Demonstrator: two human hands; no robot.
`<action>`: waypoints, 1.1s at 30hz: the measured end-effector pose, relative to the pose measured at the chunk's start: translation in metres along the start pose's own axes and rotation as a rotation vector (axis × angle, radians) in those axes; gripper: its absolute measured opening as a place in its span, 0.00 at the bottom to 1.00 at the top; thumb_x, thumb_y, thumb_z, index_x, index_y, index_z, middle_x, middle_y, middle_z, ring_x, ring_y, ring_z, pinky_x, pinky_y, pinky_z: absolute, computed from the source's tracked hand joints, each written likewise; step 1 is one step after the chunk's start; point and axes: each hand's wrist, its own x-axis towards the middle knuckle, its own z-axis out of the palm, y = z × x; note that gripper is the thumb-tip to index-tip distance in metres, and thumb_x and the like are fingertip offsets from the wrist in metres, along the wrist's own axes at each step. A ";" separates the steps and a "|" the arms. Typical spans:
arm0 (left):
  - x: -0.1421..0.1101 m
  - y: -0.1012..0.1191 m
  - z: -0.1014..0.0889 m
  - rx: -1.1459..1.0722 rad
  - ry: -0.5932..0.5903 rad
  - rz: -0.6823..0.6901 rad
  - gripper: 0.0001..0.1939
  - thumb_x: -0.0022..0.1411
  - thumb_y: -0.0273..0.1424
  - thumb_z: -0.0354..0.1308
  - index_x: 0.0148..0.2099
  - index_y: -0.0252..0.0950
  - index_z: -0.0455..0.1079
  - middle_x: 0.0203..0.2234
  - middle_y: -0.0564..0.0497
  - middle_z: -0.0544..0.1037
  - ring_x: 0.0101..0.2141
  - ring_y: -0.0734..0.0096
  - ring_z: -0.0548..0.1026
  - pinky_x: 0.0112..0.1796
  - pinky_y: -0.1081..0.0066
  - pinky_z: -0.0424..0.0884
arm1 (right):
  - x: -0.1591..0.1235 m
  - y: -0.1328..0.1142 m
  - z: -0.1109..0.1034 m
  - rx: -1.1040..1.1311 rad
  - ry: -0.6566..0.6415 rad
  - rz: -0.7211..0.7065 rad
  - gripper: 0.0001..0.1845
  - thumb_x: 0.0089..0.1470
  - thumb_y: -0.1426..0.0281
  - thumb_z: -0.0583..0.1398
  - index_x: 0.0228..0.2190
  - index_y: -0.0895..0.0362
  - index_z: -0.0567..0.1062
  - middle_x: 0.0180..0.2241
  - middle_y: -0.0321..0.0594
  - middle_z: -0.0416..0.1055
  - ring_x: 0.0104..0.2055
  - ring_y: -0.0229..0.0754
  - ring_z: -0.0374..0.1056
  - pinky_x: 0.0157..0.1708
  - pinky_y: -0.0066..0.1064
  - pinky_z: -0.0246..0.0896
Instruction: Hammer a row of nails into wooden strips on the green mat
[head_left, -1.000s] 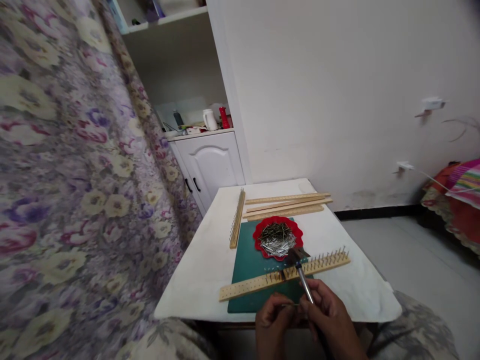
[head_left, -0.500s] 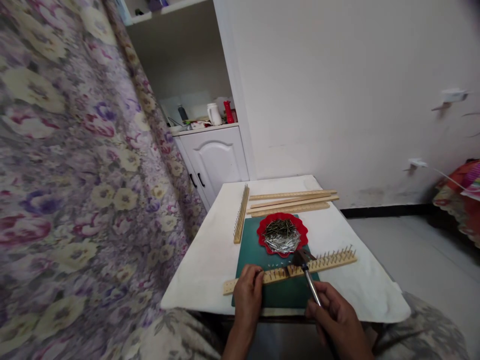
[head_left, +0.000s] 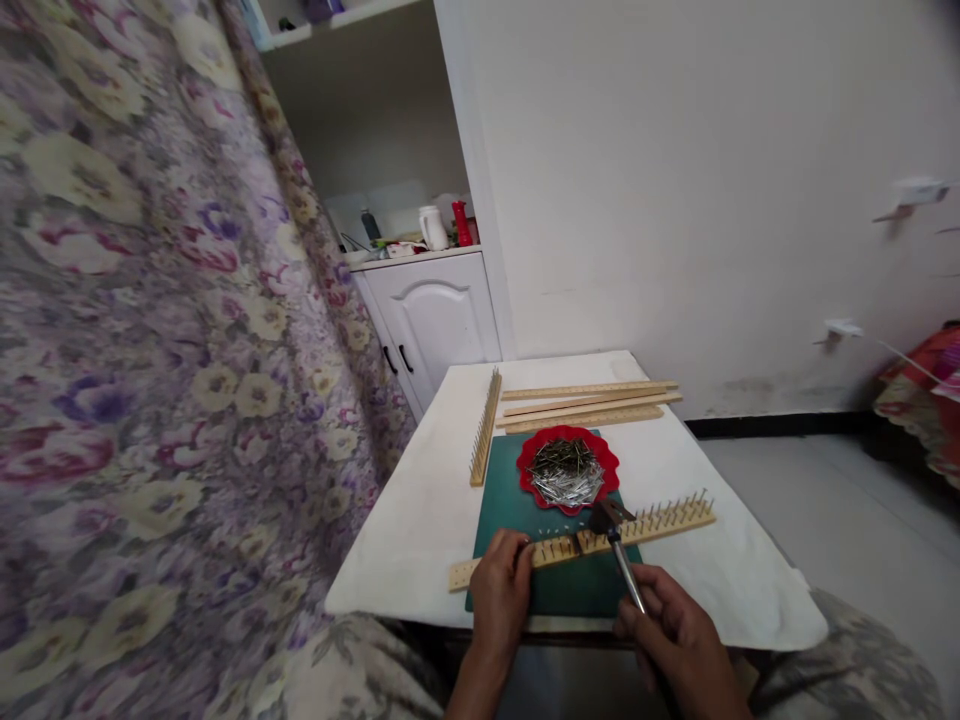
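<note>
A long wooden strip [head_left: 660, 521] studded with upright nails lies across a green cutting mat [head_left: 510, 510] on a white table [head_left: 420, 530]. My left hand [head_left: 499, 597] rests on the strip's left part, fingers curled and pinched at it; whether a nail is between them is hidden. My right hand [head_left: 675, 640] is closed round the metal handle of a small hammer [head_left: 616, 545], whose head hovers at the strip's middle. Just behind the strip, a red scalloped dish [head_left: 568, 468] is heaped with loose nails.
A second nailed strip [head_left: 484, 428] lies along the mat's left side. Three plain wooden strips [head_left: 589, 402] lie at the table's far end. Flowered fabric [head_left: 150, 350] fills the left. A white cabinet [head_left: 427, 320] with bottles stands behind, by a white wall.
My left hand has gone from beside my right hand at the table's near edge forward onto the strip's left part. The hammer stays over the strip's middle. The view shifted slightly.
</note>
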 end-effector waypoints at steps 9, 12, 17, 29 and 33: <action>0.003 0.000 0.000 0.025 -0.019 0.031 0.09 0.63 0.30 0.49 0.33 0.38 0.70 0.29 0.52 0.73 0.32 0.70 0.73 0.33 0.74 0.66 | 0.001 -0.003 0.006 0.017 -0.037 0.013 0.16 0.48 0.60 0.62 0.37 0.56 0.70 0.19 0.31 0.69 0.13 0.32 0.55 0.10 0.21 0.48; 0.003 -0.001 0.000 0.023 -0.027 0.022 0.09 0.63 0.30 0.49 0.33 0.38 0.70 0.28 0.52 0.73 0.32 0.70 0.73 0.33 0.74 0.66 | 0.005 -0.013 0.014 -0.030 -0.173 0.049 0.13 0.50 0.63 0.61 0.37 0.56 0.69 0.20 0.31 0.70 0.14 0.32 0.57 0.10 0.20 0.50; 0.003 0.000 0.000 0.025 -0.029 0.017 0.08 0.61 0.29 0.49 0.32 0.37 0.69 0.28 0.52 0.73 0.31 0.71 0.72 0.32 0.75 0.65 | 0.014 -0.019 0.033 -0.101 -0.251 0.035 0.10 0.49 0.67 0.58 0.36 0.55 0.70 0.19 0.28 0.67 0.14 0.32 0.57 0.10 0.20 0.51; 0.003 -0.004 0.003 0.049 -0.027 -0.015 0.09 0.60 0.28 0.50 0.27 0.37 0.65 0.24 0.54 0.69 0.28 0.72 0.71 0.28 0.76 0.61 | 0.021 -0.001 0.041 -0.246 -0.231 -0.083 0.11 0.46 0.73 0.57 0.35 0.55 0.72 0.18 0.28 0.70 0.21 0.40 0.67 0.21 0.26 0.58; 0.004 -0.004 0.003 0.057 -0.028 -0.015 0.08 0.59 0.26 0.49 0.28 0.37 0.66 0.24 0.54 0.70 0.28 0.72 0.71 0.28 0.76 0.61 | 0.021 -0.004 0.041 -0.278 -0.258 -0.114 0.09 0.47 0.72 0.57 0.34 0.55 0.72 0.18 0.29 0.71 0.22 0.40 0.68 0.22 0.27 0.60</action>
